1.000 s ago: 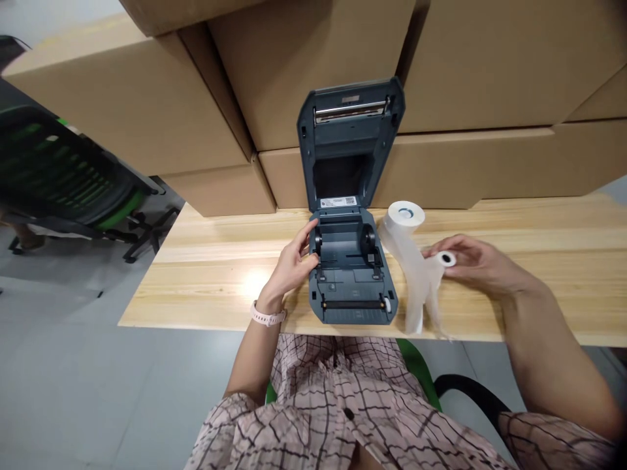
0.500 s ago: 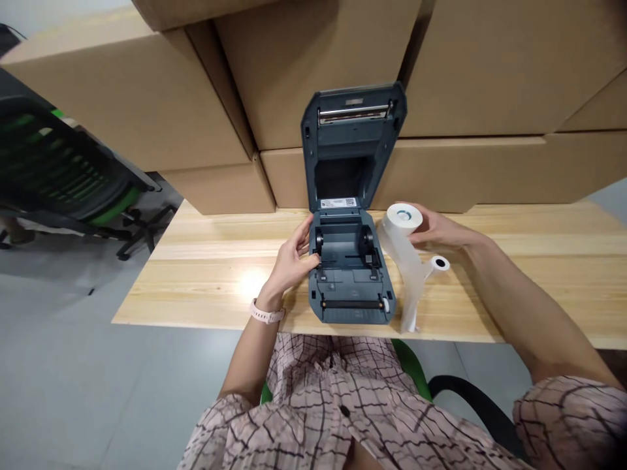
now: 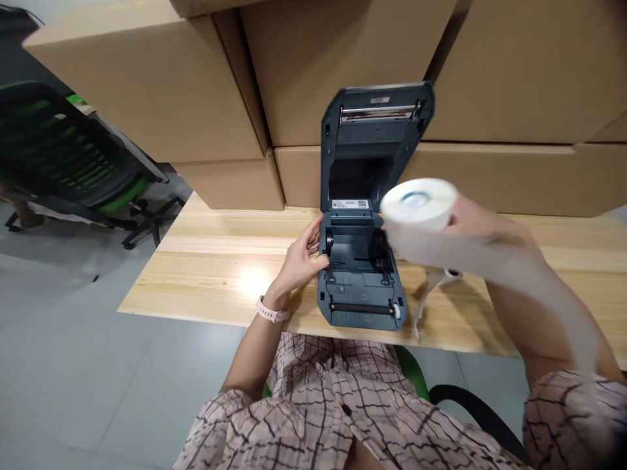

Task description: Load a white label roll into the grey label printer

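A dark grey label printer [image 3: 362, 281] stands on the wooden table, its lid [image 3: 375, 143] raised against the boxes. My left hand [image 3: 304, 258] grips the printer's left side, thumb over the rim and fingers along the outer wall. In my right hand [image 3: 477, 225] is a roll of white labels [image 3: 418, 202], lifted beside the printer's upper right. A loose strip [image 3: 509, 261] trails from the roll across my right forearm, blurred by motion. Below it on the table lies a small roll with a dark core [image 3: 451, 274] and a crumpled white strip [image 3: 422, 303], partly hidden.
Large cardboard boxes [image 3: 343, 52] are stacked along the back of the wooden table [image 3: 196, 274]. A black and green office chair [image 3: 63, 150] stands on the floor at the left. The table's front edge runs close to my lap.
My right hand has raised the label roll off the table, and its strip now swings out to the right. My left hand stays on the printer. The view has shifted slightly.
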`<state>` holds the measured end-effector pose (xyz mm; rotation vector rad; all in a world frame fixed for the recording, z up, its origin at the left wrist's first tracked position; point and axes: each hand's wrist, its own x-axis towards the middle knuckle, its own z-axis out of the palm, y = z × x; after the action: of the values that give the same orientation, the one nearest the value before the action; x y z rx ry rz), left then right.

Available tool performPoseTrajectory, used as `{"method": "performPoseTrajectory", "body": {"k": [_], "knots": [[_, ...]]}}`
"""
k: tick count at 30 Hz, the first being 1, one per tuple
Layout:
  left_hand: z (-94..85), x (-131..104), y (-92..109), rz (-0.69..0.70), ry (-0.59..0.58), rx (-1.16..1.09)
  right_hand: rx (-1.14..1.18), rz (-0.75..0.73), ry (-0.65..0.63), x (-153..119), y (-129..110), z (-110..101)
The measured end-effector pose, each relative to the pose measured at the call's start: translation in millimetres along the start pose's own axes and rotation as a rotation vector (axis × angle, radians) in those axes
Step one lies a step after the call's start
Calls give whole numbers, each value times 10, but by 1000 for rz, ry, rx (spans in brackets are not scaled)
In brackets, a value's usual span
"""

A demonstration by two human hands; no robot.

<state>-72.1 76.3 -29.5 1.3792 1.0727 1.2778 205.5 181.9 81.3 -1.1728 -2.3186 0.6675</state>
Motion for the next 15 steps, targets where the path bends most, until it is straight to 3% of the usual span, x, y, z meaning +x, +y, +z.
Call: {"method": "performPoseTrajectory", "body": {"k": [2, 4, 8, 15], "knots": [[-4, 0, -5, 0, -9, 3, -60, -137, -273, 98, -204, 63], [-10, 3, -9, -6, -9, 8, -171, -249, -445, 165, -330, 179], [-13, 8, -14, -22, 3, 19, -316, -267, -546, 214, -406, 354], [21, -4, -12, -20, 16, 12, -414, -279, -660, 255, -413, 432]]}}
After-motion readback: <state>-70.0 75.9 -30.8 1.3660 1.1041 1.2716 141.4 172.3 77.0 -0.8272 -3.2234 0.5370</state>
